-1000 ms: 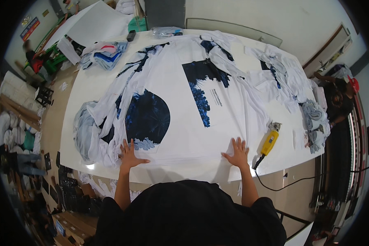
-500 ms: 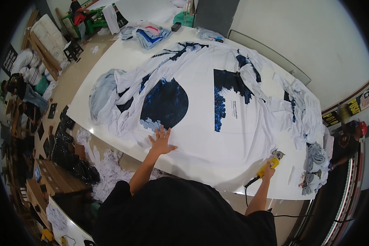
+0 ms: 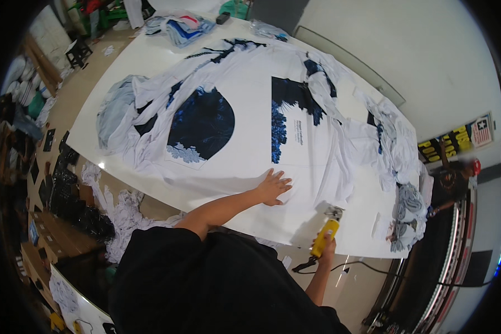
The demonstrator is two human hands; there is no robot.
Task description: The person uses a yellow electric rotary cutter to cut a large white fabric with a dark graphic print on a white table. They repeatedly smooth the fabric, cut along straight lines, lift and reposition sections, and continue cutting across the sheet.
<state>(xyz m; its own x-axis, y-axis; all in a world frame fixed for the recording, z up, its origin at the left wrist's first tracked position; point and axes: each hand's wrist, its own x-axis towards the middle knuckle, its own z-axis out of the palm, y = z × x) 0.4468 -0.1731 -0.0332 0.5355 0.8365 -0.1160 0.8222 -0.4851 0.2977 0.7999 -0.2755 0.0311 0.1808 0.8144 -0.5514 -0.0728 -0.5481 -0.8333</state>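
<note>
White fabric (image 3: pixel 250 128) with a rounded dark-blue printed piece (image 3: pixel 200 125) and an angular dark-blue print (image 3: pixel 286 92) lies spread on a large white table (image 3: pixel 367 228). My left hand (image 3: pixel 273 186) rests with fingers spread on the plain fabric below the angular print. My right hand (image 3: pixel 325 249) grips a yellow electric cloth cutter (image 3: pixel 328 228) near the table's front edge, right of my left hand. The cutter's metal head is close to the fabric's lower right part; whether it touches cannot be told. A dark cord hangs from its rear.
Folded garments (image 3: pixel 183 30) lie at the back left, rumpled pieces (image 3: pixel 406 206) along the right side. A co-worker (image 3: pixel 451 183) stands beyond the right edge. Scrap cloth (image 3: pixel 119 217) and black bags (image 3: pixel 89 217) lie on the floor at left. The cord (image 3: pixel 384 270) runs off rightward.
My left hand has moved right across the fabric. My right hand left the fabric, took hold of the cutter, and brought it left and down. The camera view has turned.
</note>
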